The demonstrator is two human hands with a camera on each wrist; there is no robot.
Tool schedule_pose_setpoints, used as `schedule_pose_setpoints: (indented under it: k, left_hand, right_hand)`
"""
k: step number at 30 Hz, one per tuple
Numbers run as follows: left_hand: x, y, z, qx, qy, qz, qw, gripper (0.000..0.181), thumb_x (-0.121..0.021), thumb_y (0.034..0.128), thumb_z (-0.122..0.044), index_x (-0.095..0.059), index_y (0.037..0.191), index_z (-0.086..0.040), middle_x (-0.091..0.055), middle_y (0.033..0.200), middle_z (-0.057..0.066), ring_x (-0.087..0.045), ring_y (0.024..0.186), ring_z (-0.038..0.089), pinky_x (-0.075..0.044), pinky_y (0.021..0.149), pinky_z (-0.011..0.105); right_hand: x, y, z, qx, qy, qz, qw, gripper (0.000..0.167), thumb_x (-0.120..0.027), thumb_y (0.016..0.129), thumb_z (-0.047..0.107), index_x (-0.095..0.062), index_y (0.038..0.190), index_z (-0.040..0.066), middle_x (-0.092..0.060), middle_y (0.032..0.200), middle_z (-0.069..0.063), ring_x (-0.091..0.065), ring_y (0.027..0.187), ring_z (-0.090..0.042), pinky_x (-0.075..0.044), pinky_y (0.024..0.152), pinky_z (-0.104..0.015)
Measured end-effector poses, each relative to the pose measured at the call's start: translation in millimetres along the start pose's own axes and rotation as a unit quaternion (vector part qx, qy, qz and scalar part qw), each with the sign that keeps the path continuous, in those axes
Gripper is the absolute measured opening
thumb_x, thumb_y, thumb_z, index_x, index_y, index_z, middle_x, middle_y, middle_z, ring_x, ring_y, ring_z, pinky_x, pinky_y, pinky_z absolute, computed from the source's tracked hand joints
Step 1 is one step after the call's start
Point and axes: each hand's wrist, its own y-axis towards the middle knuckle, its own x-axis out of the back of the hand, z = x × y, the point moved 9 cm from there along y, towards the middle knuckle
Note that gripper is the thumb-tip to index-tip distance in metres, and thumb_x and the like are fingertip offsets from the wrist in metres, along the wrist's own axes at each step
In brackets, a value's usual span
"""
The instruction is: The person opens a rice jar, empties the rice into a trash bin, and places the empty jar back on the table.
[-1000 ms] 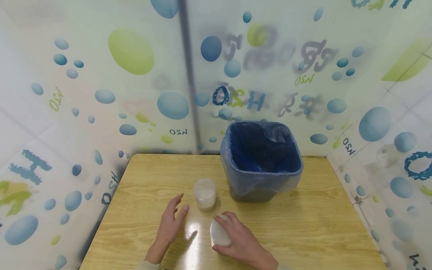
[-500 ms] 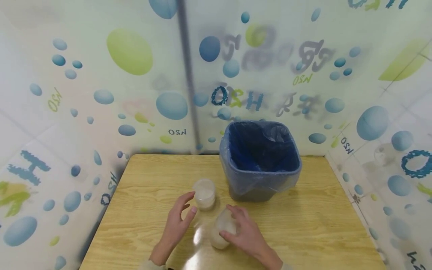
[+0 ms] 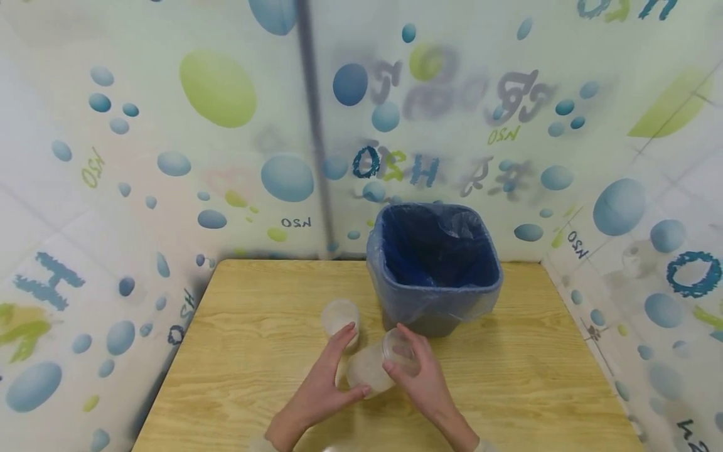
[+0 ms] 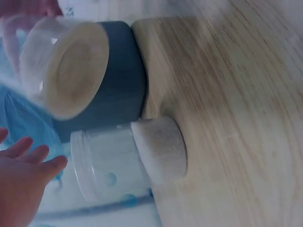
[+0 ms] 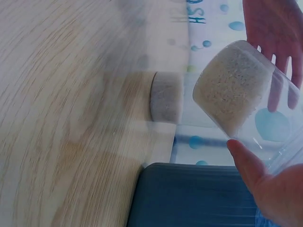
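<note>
My right hand (image 3: pixel 420 376) grips a clear jar (image 3: pixel 369 370) near its lid end, tilted above the table. Pale grains lie in this jar (image 5: pixel 232 85) in the right wrist view, where the thumb of my right hand (image 5: pixel 272 184) rests along its side. My left hand (image 3: pixel 319 386) is beside the jar's base, fingers spread; in the left wrist view this hand (image 4: pixel 21 179) has a gap between it and the held jar (image 4: pixel 75 71). A second clear jar (image 3: pixel 339 312) stands upright behind my left fingertips, with pale contents low inside.
A bin (image 3: pixel 432 307) with a blue liner stands at the back of the wooden table (image 3: pixel 265 295), right of the standing jar. Patterned sheets (image 3: pixel 220 88) with blue and green spots enclose the back and sides.
My right hand has raised the gripped jar and tipped it over, its lid end now toward the upper right. My left hand has moved right, close to the jar's base.
</note>
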Motion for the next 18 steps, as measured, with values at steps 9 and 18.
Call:
schedule_pose_setpoints:
  k: [9,18]
  left_hand:
    - [-15.9,10.8,-26.6,-0.100,0.154,-0.041,0.9821,0.119,-0.100,0.0538,-0.051,-0.048,0.147,0.001,-0.046,0.154,0.023,-0.044,0.142,0.047,-0.038,0.105,0.075]
    - [-18.1,13.5,-36.3,-0.127,0.203,-0.076,0.9678,0.120,-0.100,0.0505,-0.056,-0.051,0.144,0.002,-0.052,0.147,0.022,-0.052,0.135,0.043,-0.048,0.101,0.064]
  right_hand:
    - [-4,-2.1,4,0.005,0.012,-0.008,0.9999,0.068,-0.077,0.090,0.014,-0.050,0.152,0.009,-0.054,0.143,-0.015,-0.067,0.116,-0.035,-0.057,0.089,-0.032]
    - [0,-2.9,11,0.036,-0.052,-0.043,0.9971,0.065,-0.076,0.088,0.020,-0.054,0.149,0.012,-0.057,0.146,-0.001,-0.052,0.135,-0.026,-0.044,0.107,-0.053]
